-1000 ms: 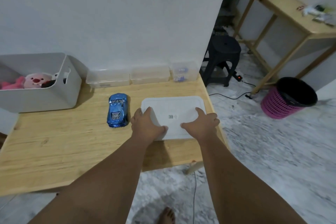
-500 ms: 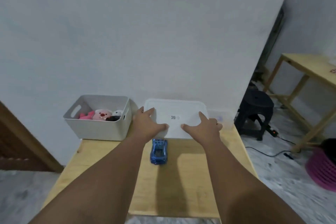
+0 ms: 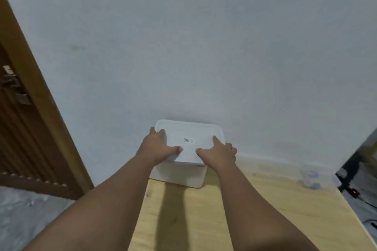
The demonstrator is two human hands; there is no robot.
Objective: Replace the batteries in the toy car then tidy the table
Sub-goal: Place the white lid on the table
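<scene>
in the lower middle of the frame, both hands are gripping a white lid (image 3: 191, 134) by its side edges: the left hand (image 3: 158, 146) is curling its fingers over the left edge, the right hand (image 3: 217, 154) over the right, with thumbs lying flat on top. the lid is sitting on a white bin (image 3: 179, 176) standing against the wall (image 3: 204, 47). bare wooden table (image 3: 275, 210) is stretching open toward the lower right, with a clear container (image 3: 311, 178) standing near its right edge.

The white rectangular plastic lid (image 3: 190, 133), round-cornered with a small printed code (image 3: 186, 140) at its middle, lies flat on top of the white plastic storage bin (image 3: 179, 176), which stands upright at the far edge of the pale wooden table (image 3: 265, 210).
</scene>
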